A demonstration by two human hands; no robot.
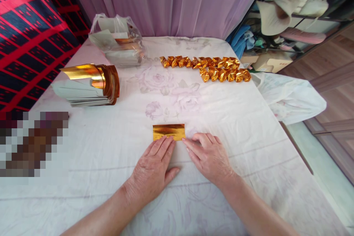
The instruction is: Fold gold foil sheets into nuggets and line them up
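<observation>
The gold strip (168, 130) lay flat on the tablecloth (116, 143) right at the fingertips, its long near edge toward them. The left hand (152, 162) was palm down with its fingers straight and close together, their tips resting on that near edge, while its thumb spread out to the side over the cloth. The right hand (211, 156) had its index fingertip at the strip's near right corner; its thumb was parted from that finger and the remaining fingers were loosely bent.

Well beyond the left fingers and off to their left stood a stack of gold-and-white sheets (112, 84), curved at one end. Farther away, behind that stack, a clear plastic bag (129, 25) held more sheets. Beyond the right fingers sat folded gold pieces (217, 62) in two rows, the shorter row nearer the fingers. To the right of the right fingers, past the table's edge, was a white plastic bag (295, 97). Straight ahead of both hands' fingers, behind the table, hung a purple curtain (177, 3)
</observation>
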